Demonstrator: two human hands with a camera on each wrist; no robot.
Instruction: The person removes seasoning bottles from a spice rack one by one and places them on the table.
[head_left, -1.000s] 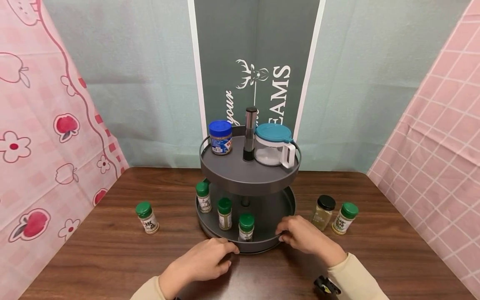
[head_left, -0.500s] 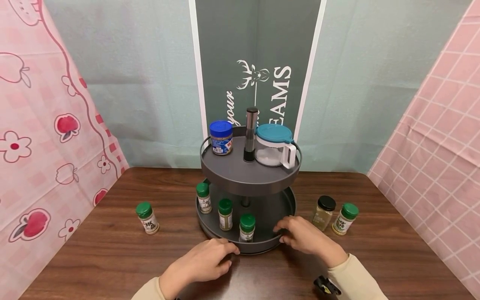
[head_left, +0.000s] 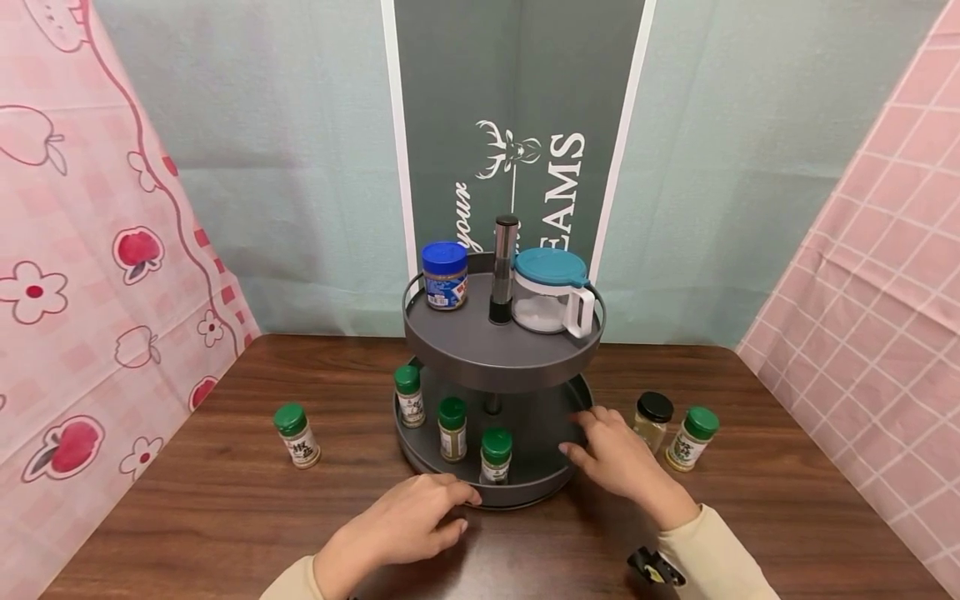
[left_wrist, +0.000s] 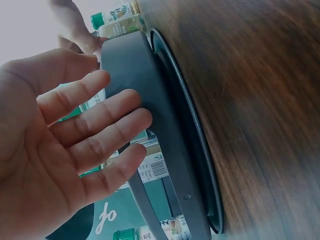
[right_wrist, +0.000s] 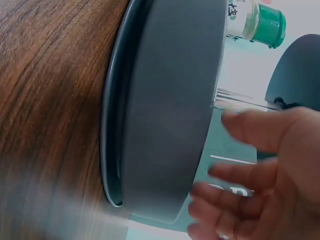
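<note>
A two-tier dark grey turntable rack (head_left: 525,493) stands on the wooden table. My left hand (head_left: 408,517) is at the front rim of its lower tray, fingers extended and holding nothing; the left wrist view shows that palm (left_wrist: 55,145) beside the tray wall (left_wrist: 132,65). Over the tray's right rim is my right hand (head_left: 618,458), thumb and fingers spread apart, nothing between them. In the right wrist view its fingers (right_wrist: 240,175) lie beside the tray wall (right_wrist: 170,110). Three green-capped spice jars, one left (head_left: 410,400), a middle jar (head_left: 452,432) and one in front (head_left: 496,458), stand in the lower tray.
The upper tray (head_left: 498,354) holds a blue-lidded jar (head_left: 445,279) and a clear pot with teal lid and white handle (head_left: 551,287). A green-capped jar (head_left: 297,437) stands at the left; a black-capped jar (head_left: 652,417) and another green-capped jar (head_left: 692,440) stand at the right.
My right hand has shifted up and slightly right at the tray's rim, its thumb and fingers parting wider. My left hand and the jars keep their places.
</note>
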